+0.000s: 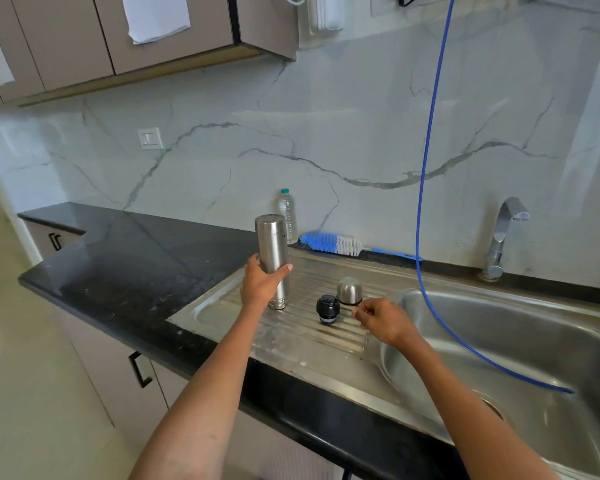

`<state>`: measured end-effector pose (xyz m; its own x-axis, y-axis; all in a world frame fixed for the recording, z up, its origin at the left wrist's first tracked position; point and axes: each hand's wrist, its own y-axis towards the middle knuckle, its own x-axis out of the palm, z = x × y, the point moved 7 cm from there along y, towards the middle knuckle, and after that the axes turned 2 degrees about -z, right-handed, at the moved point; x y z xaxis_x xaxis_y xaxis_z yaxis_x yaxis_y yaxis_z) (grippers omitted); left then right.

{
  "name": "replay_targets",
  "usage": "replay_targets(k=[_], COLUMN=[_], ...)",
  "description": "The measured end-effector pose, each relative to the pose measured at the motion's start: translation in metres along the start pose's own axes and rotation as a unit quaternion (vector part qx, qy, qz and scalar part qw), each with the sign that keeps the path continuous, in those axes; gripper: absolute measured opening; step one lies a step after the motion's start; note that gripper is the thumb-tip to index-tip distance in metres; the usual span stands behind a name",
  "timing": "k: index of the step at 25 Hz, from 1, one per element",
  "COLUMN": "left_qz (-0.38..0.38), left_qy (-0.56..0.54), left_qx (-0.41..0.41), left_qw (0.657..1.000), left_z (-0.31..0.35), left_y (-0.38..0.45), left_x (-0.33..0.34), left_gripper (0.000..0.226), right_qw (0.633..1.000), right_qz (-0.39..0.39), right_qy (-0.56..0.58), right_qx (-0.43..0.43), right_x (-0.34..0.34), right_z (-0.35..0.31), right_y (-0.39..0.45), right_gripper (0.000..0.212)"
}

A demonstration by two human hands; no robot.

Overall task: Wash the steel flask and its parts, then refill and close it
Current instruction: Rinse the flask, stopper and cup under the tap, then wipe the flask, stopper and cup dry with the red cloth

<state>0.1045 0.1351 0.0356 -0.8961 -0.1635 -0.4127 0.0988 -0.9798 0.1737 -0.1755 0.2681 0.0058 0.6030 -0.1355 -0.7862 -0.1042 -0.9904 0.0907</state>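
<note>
At the centre of the frame the steel flask (pixel 273 258) is being held mouth-down by the left hand (pixel 262 285), whose fingers are being wrapped round its body, the mouth resting on the ribbed drainboard (pixel 298 344). Just right of it the black stopper (pixel 327 309) and the steel cap (pixel 349 290) are being left standing on the drainboard, with the right hand (pixel 383 320) being kept beside them, fingers loosely curled and nothing gripped. A bottle brush (pixel 329 243) and a plastic water bottle (pixel 287 214) are being kept behind on the surface. The wet flask is judged liable to slip on the ribs, and the stopper could be knocked into the sink basin (pixel 520 341) by the nearby hand.
</note>
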Motion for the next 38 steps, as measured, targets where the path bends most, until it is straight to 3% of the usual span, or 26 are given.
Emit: replay_targets(k=[5,9,14,19,24,30,34,38], left_qz=[0.006,0.038,-0.007,-0.123,-0.232,-0.313,-0.364,-0.368], left_qy=[-0.004,-0.027,-0.090,-0.110,-0.131,-0.139,-0.135,-0.121], left_qx=[0.004,0.064,0.174,0.211,0.209,0.218,0.217,0.205], left_qw=[1.000,0.997,0.981,0.963,0.941,0.914,0.896,0.899], left_z=[0.005,0.030,0.114,0.183,0.193,0.211,0.214,0.205], left_y=[-0.002,-0.017,-0.050,-0.115,-0.190,-0.271,-0.302,-0.306], left_x=[0.002,-0.005,0.008,0.081,0.175,0.263,0.301,0.314], left_gripper=[0.065,0.067,0.066,0.057,0.056,0.065,0.073,0.075], right_qw=[1.000,0.998,0.984,0.972,0.953,0.909,0.879,0.869], right_qz=[0.010,0.048,0.173,0.229,0.276,0.312,0.252,0.227], right_qy=[0.011,0.027,0.013,-0.018,-0.067,-0.130,-0.210,-0.230], right_qx=[0.006,-0.005,-0.031,0.046,0.107,0.244,0.346,0.374], right_x=[0.000,-0.011,-0.065,-0.131,-0.187,-0.234,-0.238,-0.233], right_z=[0.010,0.013,0.017,0.063,0.101,0.173,0.216,0.235], right_y=[-0.004,-0.013,-0.051,-0.110,-0.188,-0.289,-0.332,-0.341], right_gripper=[0.025,0.018,0.024,0.022,0.025,0.031,0.032,0.034])
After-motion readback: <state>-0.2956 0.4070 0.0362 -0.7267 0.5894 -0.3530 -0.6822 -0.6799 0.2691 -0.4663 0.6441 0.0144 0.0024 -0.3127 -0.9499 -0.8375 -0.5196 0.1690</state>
